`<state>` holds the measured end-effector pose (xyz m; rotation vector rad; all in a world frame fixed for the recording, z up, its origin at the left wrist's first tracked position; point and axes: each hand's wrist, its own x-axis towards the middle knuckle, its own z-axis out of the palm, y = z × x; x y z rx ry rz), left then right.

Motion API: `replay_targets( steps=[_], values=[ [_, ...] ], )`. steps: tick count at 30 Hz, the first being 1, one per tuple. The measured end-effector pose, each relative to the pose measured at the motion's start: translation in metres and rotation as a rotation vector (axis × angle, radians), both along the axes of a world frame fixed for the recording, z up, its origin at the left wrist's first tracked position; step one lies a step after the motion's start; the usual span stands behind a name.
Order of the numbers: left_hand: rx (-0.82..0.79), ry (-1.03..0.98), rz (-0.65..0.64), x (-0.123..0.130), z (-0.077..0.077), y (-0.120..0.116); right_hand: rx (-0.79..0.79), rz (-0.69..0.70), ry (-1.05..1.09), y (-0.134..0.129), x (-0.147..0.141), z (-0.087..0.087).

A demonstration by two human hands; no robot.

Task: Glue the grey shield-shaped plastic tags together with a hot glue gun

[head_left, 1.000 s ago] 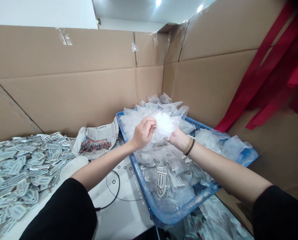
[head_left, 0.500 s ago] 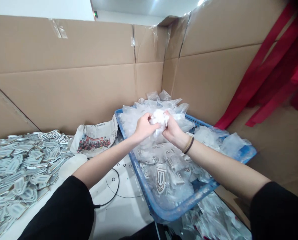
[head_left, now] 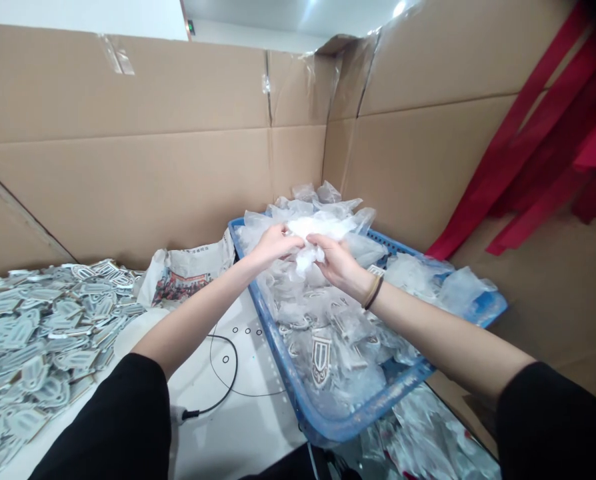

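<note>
Both hands are held up over a blue plastic basket (head_left: pixel 338 430), with a crumpled clear plastic bag (head_left: pixel 308 257) pinched between them. My left hand (head_left: pixel 278 243) is closed on the bag's left side. My right hand (head_left: pixel 335 257), with a band at the wrist, grips its right side. Whether the bag has anything inside I cannot tell. Beneath the hands the basket is piled with clear plastic bags; several hold shield-shaped metal pieces, such as the bagged metal badge (head_left: pixel 321 359) near the front.
Loose metal pieces (head_left: pixel 38 347) lie heaped at left. By them are a whitish round dish (head_left: pixel 141 327), a newspaper sheet (head_left: pixel 191 273) and a black cable (head_left: pixel 228 387). Cardboard walls (head_left: pixel 153 180) enclose the back and right, where red ribbons (head_left: pixel 523 147) hang. More bags (head_left: pixel 433 433) lie below right.
The bunched white plastic between my hands has spread and now hangs lower. My left hand has shifted slightly left, and the fingers of both hands have changed their hold.
</note>
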<state>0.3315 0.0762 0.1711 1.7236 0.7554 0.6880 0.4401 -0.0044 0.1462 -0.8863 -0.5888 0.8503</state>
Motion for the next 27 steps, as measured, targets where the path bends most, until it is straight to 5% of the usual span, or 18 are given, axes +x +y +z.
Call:
replay_targets(
  steps=[13,15,21,24,27],
  values=[
    [0.023,-0.432,0.068,-0.002,-0.015,0.005,-0.171,0.071,-0.052,-0.012,-0.006,0.009],
    [0.202,-0.438,0.077,-0.002,-0.015,0.003,-0.215,0.073,-0.039,-0.012,-0.006,0.009],
    [1.146,-0.297,-0.088,-0.003,-0.016,-0.002,-0.137,0.021,0.084,-0.008,0.002,0.011],
    [1.348,-0.205,-0.217,-0.006,-0.011,0.002,-0.105,0.018,0.159,-0.008,0.01,0.016],
    [1.388,-0.124,-0.311,-0.007,-0.005,0.006,-0.092,0.053,0.192,-0.007,0.014,0.022]
  ],
)
